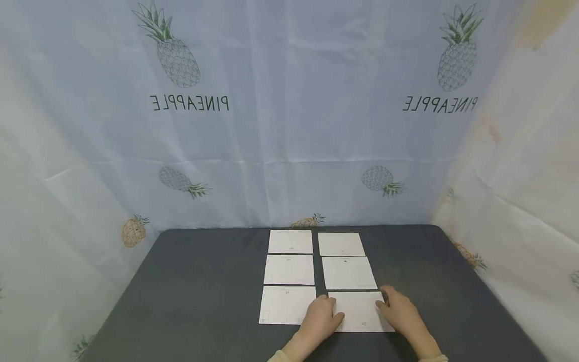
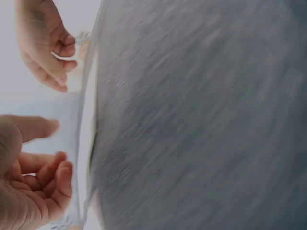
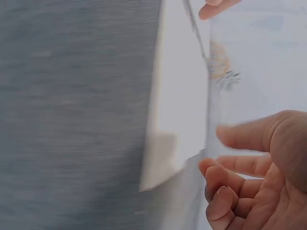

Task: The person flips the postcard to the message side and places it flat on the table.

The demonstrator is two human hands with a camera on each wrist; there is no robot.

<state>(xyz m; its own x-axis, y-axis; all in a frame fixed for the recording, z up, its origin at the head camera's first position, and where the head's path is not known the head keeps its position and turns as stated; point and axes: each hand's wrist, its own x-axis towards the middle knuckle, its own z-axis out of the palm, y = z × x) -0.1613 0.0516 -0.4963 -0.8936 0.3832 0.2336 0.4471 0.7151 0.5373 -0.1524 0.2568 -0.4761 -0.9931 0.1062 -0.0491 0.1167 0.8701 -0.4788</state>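
Observation:
A white paper card (image 1: 357, 310) lies flat at the front of the right column, between my two hands. My left hand (image 1: 318, 318) is at its left edge, partly over the neighbouring card (image 1: 284, 304). At its right edge is my right hand (image 1: 401, 312). In the left wrist view, the left hand (image 2: 31, 177) has its thumb apart from loosely bent fingers, with nothing between them. The right wrist view shows the right hand (image 3: 259, 177) likewise, holding nothing beside the card (image 3: 178, 105). Whether fingertips touch the card, I cannot tell.
More white cards lie in two columns toward the back, such as the left middle card (image 1: 288, 269) and right middle card (image 1: 349, 273). They bear small faint print. Under them is a dark table (image 1: 203, 291). A pineapple-print curtain (image 1: 316, 125) hangs around it.

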